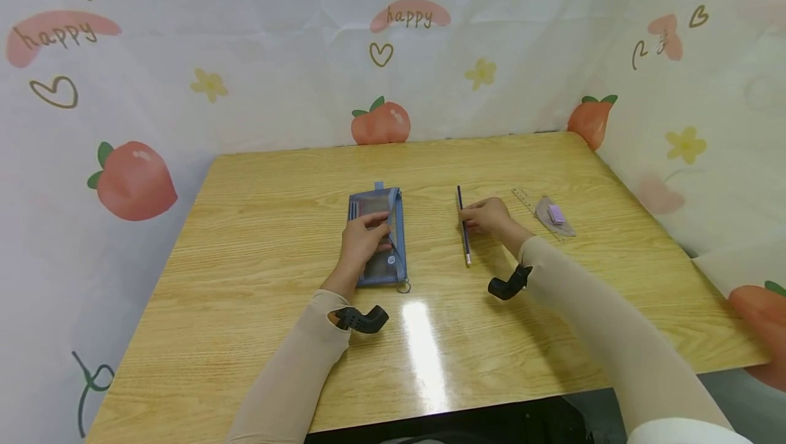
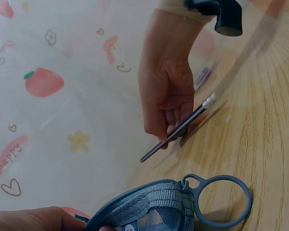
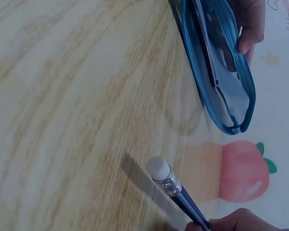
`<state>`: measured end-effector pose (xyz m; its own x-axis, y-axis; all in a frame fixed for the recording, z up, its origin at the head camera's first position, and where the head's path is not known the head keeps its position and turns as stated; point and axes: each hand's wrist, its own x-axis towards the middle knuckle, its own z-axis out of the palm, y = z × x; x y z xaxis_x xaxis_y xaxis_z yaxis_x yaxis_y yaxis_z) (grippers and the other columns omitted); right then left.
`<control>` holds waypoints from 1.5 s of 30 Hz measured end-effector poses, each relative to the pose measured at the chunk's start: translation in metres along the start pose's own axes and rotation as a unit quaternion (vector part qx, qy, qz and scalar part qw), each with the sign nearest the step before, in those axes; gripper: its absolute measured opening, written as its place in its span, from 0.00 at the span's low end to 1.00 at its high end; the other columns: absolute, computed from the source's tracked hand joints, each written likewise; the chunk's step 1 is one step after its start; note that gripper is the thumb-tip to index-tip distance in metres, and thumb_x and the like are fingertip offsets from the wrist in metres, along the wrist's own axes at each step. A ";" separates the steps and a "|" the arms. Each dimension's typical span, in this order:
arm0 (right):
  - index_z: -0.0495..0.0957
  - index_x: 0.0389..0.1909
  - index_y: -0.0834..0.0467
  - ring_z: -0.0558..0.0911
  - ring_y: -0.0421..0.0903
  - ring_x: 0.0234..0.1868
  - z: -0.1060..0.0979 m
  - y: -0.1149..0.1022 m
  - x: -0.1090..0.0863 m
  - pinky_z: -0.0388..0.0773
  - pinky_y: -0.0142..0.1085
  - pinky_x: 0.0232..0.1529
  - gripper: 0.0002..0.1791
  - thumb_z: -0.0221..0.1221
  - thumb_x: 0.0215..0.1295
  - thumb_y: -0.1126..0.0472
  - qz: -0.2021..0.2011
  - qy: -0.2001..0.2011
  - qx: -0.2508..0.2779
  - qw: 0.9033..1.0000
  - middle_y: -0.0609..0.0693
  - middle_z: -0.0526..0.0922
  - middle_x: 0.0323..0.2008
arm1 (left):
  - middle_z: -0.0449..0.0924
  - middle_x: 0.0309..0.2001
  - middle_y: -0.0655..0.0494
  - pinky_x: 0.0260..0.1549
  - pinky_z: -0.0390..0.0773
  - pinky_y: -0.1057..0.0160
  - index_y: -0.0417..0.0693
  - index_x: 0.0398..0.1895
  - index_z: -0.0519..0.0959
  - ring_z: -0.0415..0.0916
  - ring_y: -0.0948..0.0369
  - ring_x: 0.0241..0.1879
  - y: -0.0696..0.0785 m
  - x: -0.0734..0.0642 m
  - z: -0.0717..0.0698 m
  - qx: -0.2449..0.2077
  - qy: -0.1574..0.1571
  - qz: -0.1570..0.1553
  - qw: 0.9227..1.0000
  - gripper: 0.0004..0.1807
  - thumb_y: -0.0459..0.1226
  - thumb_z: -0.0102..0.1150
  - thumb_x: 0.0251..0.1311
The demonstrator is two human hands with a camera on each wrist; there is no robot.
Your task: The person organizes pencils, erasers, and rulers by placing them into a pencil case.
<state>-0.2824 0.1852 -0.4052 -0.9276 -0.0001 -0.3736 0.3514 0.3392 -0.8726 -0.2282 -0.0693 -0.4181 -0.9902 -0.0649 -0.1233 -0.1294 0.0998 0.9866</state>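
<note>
Head: blue pouch [image 1: 381, 271] beneath left grip [image 1: 364, 243], which holds its zip edge; pencil [image 1: 466, 243] pinched in right grip [image 1: 489, 217], jutting out either side. Left wrist: pencil tilted beyond left grip; could pivot if right grip's pressure slackens. Right wrist: blue pouch gapes beside left grip; may sag closed if that hold slips.

This was a screened-off desk corner, whether in a home or elsewhere unclear: white sheeting [image 1: 295, 89] printed with peaches [image 1: 381, 123] rose beyond the fingers [image 1: 373, 218] and to both sides; a wood-grain table [image 1: 245, 239] lay beneath them.
</note>
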 end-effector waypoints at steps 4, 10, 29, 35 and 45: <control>0.70 0.51 0.70 0.78 0.41 0.28 0.003 0.001 -0.001 0.81 0.36 0.39 0.22 0.58 0.57 0.64 -0.002 0.001 -0.002 1.000 0.59 0.75 0.41 | 0.75 0.42 0.48 0.26 0.83 0.64 0.44 0.49 0.77 0.78 0.53 0.37 0.001 0.000 0.000 0.000 -0.002 0.001 1.000 0.17 0.30 0.56 0.54; 0.71 0.51 0.71 0.78 0.42 0.29 0.009 0.000 -0.006 0.80 0.37 0.42 0.21 0.58 0.58 0.65 -0.007 -0.013 -0.004 1.000 0.59 0.74 0.41 | 0.75 0.42 0.49 0.26 0.83 0.64 0.45 0.49 0.77 0.78 0.54 0.36 0.001 0.000 0.000 0.003 -0.003 0.001 1.000 0.17 0.30 0.56 0.54; 0.71 0.50 0.71 0.79 0.41 0.28 0.023 -0.003 -0.009 0.81 0.37 0.39 0.19 0.57 0.58 0.67 -0.012 -0.020 0.032 0.999 0.58 0.76 0.38 | 0.75 0.41 0.50 0.25 0.82 0.64 0.45 0.49 0.78 0.78 0.56 0.35 0.000 0.000 0.000 0.005 -0.002 0.004 1.000 0.17 0.31 0.57 0.54; 0.72 0.49 0.73 0.79 0.42 0.27 0.032 -0.004 -0.009 0.81 0.37 0.39 0.19 0.57 0.57 0.68 -0.018 -0.034 0.045 0.998 0.57 0.76 0.36 | 0.75 0.42 0.49 0.26 0.82 0.64 0.44 0.49 0.77 0.78 0.55 0.36 0.001 -0.001 0.000 0.005 -0.004 0.002 1.000 0.17 0.30 0.56 0.54; 0.72 0.49 0.73 0.79 0.42 0.27 0.047 -0.008 -0.012 0.82 0.35 0.36 0.19 0.58 0.57 0.68 -0.021 -0.037 0.045 0.998 0.58 0.76 0.36 | 0.75 0.41 0.49 0.26 0.82 0.65 0.44 0.49 0.78 0.78 0.54 0.35 0.000 0.000 0.000 0.000 -0.002 0.003 1.000 0.17 0.30 0.56 0.54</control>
<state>-0.2678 0.1381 -0.4087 -0.9310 -0.0831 -0.3555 0.3256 0.2513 -0.9115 -0.2282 -0.0694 -0.4186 -0.9913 -0.0602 -0.1170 -0.1227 0.1003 0.9874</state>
